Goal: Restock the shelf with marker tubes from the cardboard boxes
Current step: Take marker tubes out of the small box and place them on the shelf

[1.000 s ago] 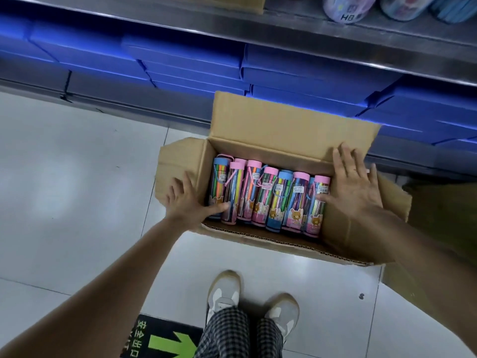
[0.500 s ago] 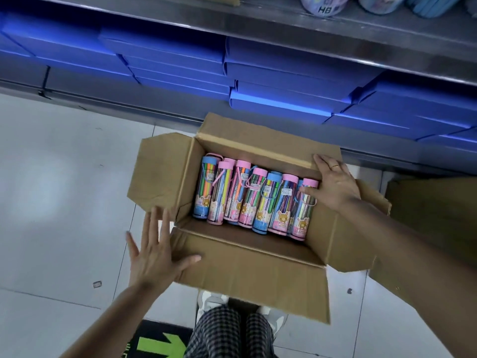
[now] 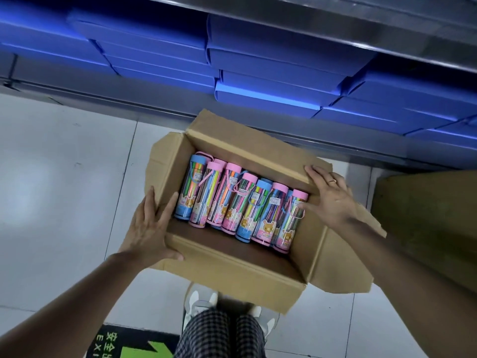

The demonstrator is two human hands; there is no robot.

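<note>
Cardboard is under both of your hands. Your left hand [image 3: 149,228] lies flat, fingers straight, on the left flap and corner of the cardboard box [image 3: 232,270], with the thumb pressed on the near wall. Your right hand [image 3: 333,200] is spread wide on the right side; the fingers rest on the far right edge and the thumb touches the last pink-capped tube. Neither hand grips a tube yet.

Inside the box the marker tubes [image 3: 240,202] lie side by side in a row, pink and blue caps pointing away from you. The box is open, all flaps folded out, and it sits in front of your legs on the white floor [image 3: 64,177].

I think you are at the start: holding the box open and steady. Next, curl your fingers around one tube, lift it straight up, and carry it to the shelf [image 3: 361,29] above the blue boxes [image 3: 271,60]. Another brown box [image 3: 426,215] waits at your right.
</note>
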